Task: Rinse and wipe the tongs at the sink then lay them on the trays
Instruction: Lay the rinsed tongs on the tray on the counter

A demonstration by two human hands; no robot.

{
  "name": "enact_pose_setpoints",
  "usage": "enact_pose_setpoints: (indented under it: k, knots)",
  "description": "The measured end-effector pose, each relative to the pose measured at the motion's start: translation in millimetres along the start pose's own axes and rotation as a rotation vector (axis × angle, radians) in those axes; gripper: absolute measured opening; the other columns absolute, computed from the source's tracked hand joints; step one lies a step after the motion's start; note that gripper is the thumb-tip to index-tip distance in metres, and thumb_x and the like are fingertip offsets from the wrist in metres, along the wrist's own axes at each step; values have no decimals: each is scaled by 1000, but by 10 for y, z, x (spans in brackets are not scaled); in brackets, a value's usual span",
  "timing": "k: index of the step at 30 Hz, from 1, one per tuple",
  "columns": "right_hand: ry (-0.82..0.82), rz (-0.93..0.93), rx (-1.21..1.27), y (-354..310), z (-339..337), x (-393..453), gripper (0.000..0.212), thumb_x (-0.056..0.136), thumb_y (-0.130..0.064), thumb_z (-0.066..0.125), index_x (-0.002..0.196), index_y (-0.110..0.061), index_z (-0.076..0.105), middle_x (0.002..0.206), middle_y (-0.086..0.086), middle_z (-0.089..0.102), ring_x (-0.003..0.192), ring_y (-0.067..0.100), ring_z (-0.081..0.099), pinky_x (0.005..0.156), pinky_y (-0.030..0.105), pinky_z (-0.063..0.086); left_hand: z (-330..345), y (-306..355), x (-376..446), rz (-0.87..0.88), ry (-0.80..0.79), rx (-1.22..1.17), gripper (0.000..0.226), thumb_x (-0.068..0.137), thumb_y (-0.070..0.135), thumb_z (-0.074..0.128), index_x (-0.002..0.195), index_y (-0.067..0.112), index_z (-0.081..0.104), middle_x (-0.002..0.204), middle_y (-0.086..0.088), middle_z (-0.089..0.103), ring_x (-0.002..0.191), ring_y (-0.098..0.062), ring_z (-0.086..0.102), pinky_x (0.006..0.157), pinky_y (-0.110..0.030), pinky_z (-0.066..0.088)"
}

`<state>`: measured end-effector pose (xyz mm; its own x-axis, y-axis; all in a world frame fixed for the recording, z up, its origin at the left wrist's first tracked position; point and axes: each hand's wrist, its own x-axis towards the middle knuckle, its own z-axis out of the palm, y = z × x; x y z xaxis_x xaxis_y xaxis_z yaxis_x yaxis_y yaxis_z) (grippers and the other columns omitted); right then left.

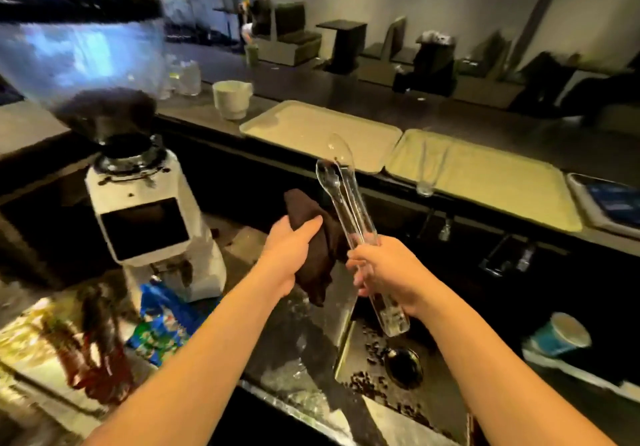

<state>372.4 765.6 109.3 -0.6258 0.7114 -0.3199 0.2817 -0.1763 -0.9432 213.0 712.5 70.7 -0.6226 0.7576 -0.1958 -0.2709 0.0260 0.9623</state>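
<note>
Left hand (294,248) closed in a fist around a bunched dark brown cloth (320,244); cloth hangs below the fist and sticks up above it, right edge just beside the tongs. Right hand (384,269) closed around the middle of a pair of clear plastic tongs (349,203), fingers wrapped fully round both arms. Tongs held tilted, spoon-shaped tips up and away near the front edge of the trays, hinge end down past the wrist, above the sink. Arms of the tongs pressed nearly together.

Steel sink basin (346,352) directly below the right hand: dark coffee beans scattered over the bottom, round black drain (403,362) among them. Wet steel surround to the left, beaded with water.

Raised worktop (346,95) behind the sink carrying two pale cream rectangular trays side by side. Left tray (311,127) bare. Right tray (502,182) holding a second pair of clear tongs (429,168), hinge end overhanging the near rim.

White mug (231,99) left of the left tray; contents not visible. Clear glass pitcher (188,76) further left, blurred.

White coffee grinder (145,217) at left, clear hopper (93,64) on top with dark beans at the base. Blue and green packet (162,324) lying at the foot of the grinder. Blue paper cup (561,334) on its side at far right, light interior; contents unclear.
</note>
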Motion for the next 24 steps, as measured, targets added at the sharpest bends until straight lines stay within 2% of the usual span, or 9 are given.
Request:
enact_pose_setpoints:
  k: [2, 5, 8, 11, 13, 16, 19, 22, 24]
  knots:
    - [63, 29, 106, 4, -404, 8, 21, 90, -25, 62, 106, -12, 59, 65, 0, 61, 50, 14, 55, 48, 30, 47, 420, -11, 95, -10, -66, 16, 10, 88, 29, 69, 97, 25, 69, 100, -11, 76, 95, -32, 72, 86, -49, 59]
    - [175, 65, 183, -57, -846, -3, 36, 91, -37, 57, 103, -3, 61, 73, 9, 64, 50, 17, 56, 48, 30, 48, 849, -17, 180, -29, -151, 17, 9, 89, 28, 68, 96, 23, 70, 96, -9, 77, 92, -30, 74, 83, -45, 60]
    - [245, 40, 260, -127, -1359, 4, 36, 90, -34, 43, 103, -3, 56, 79, 14, 60, 53, 19, 56, 48, 32, 48, 1260, -9, 241, -73, -229, 33, 14, 89, 30, 67, 100, 20, 71, 101, -10, 77, 95, -31, 74, 88, -50, 59]
    - [273, 32, 209, -224, -1760, 58, 36, 86, -25, 43, 118, -8, 46, 87, 15, 57, 59, 19, 57, 51, 33, 51, 1488, -17, 283, -104, -282, 47, 25, 91, 30, 67, 111, 16, 70, 104, -10, 77, 97, -29, 73, 90, -49, 59]
    - [325, 73, 72, -284, -1961, 170, 37, 88, -24, 48, 120, -6, 49, 90, 14, 58, 63, 19, 59, 53, 32, 54, 1589, -39, 307, -129, -314, 48, 27, 92, 30, 67, 114, 14, 68, 106, -10, 77, 98, -29, 73, 90, -48, 59]
    - [443, 162, -219, -384, -2173, 376, 33, 85, -30, 55, 104, -4, 58, 80, 14, 60, 66, 26, 61, 62, 41, 55, 1698, -69, 328, -145, -334, 63, 26, 92, 30, 66, 113, 15, 68, 104, -9, 77, 96, -27, 74, 80, -40, 60]
    - [520, 216, -605, -501, -2313, 564, 33, 78, -41, 56, 82, -8, 59, 66, 9, 62, 53, 24, 58, 50, 28, 45, 1773, -94, 358, -147, -349, 79, 25, 92, 31, 66, 111, 15, 69, 99, -6, 78, 92, -24, 75, 68, -32, 56]
    - [565, 233, -953, -550, -2366, 743, 37, 77, -49, 54, 72, -13, 58, 69, 6, 64, 60, 24, 61, 51, 27, 41, 1798, -109, 381, -154, -349, 99, 25, 92, 32, 66, 111, 15, 68, 99, -7, 77, 93, -25, 74, 70, -32, 54]
    - [617, 245, -1094, -545, -2383, 872, 39, 78, -54, 53, 70, -16, 58, 72, 3, 62, 62, 21, 58, 50, 28, 37, 1800, -114, 406, -162, -346, 108, 23, 92, 32, 66, 109, 16, 68, 97, -5, 77, 92, -24, 74, 69, -31, 54]
